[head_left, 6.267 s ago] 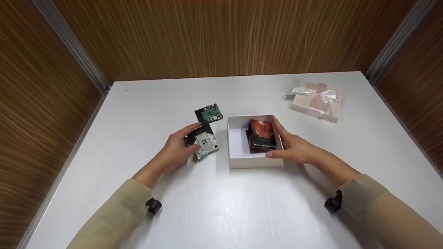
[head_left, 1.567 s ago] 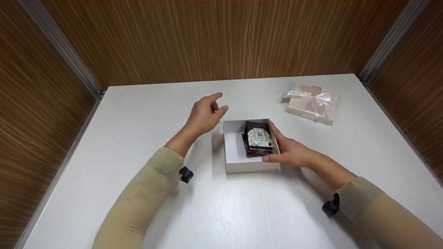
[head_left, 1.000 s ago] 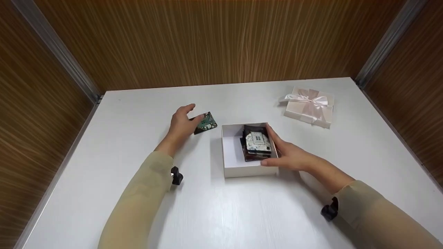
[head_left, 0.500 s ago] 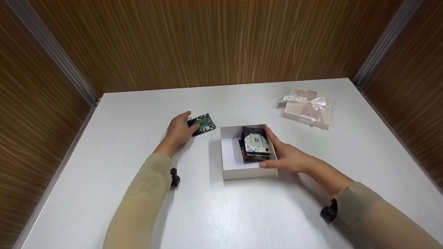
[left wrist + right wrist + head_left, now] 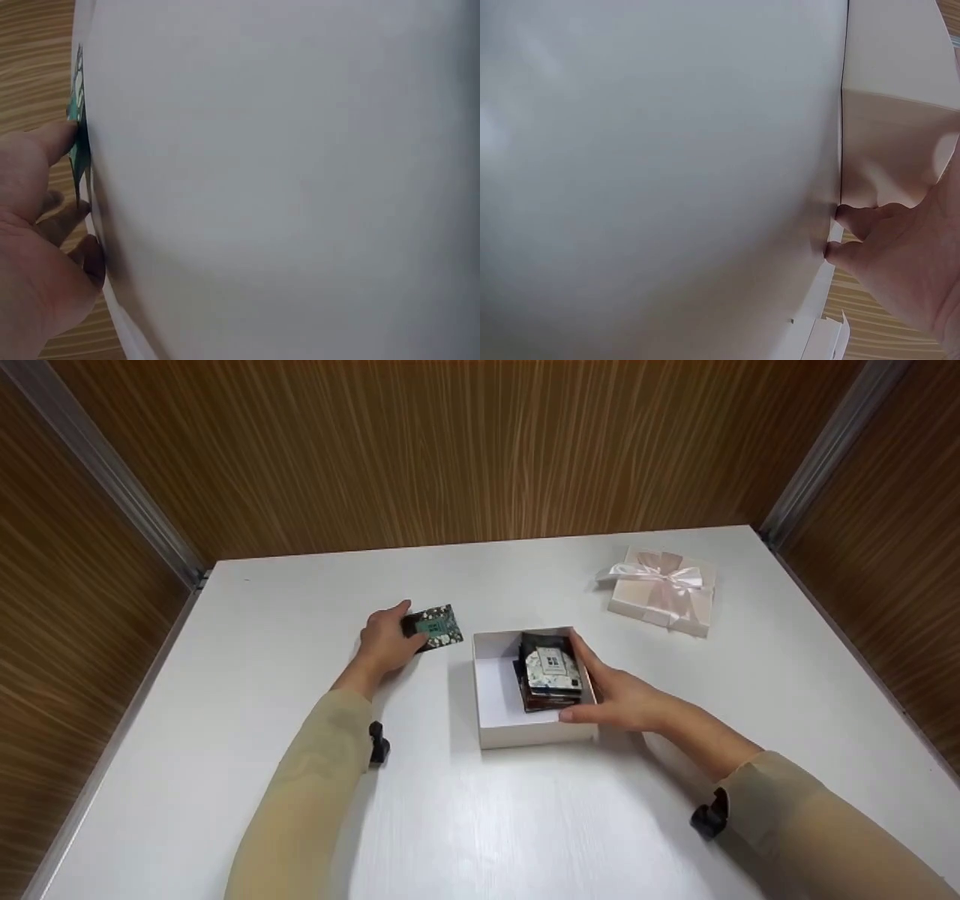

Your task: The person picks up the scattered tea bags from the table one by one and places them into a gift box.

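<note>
A flat black sachet with a green floral label (image 5: 441, 628) lies left of the box, and my left hand (image 5: 385, 643) pinches its left end with thumb and fingers. In the left wrist view that sachet (image 5: 78, 124) appears edge-on at the thumb. An open white box (image 5: 495, 735) stands on the table, its right side gripped by my right hand (image 5: 626, 699), the thumb at the front rim. Inside, against the right wall, sits a stack of sachets topped by one with a white floral label (image 5: 552, 666). The right wrist view shows my right hand (image 5: 907, 255) with fingertips at the box's outer side (image 5: 889, 139).
A pale pink box lid (image 5: 664, 591) tied with a ribbon bow lies at the back right of the white table (image 5: 480, 817). Wood-patterned panels (image 5: 465, 450) rise behind the table and at both sides.
The white-label sachet has gone from the table onto the stack in the box. My left hand has since moved back left and taken hold of the green-label sachet. My right hand stays at the box.
</note>
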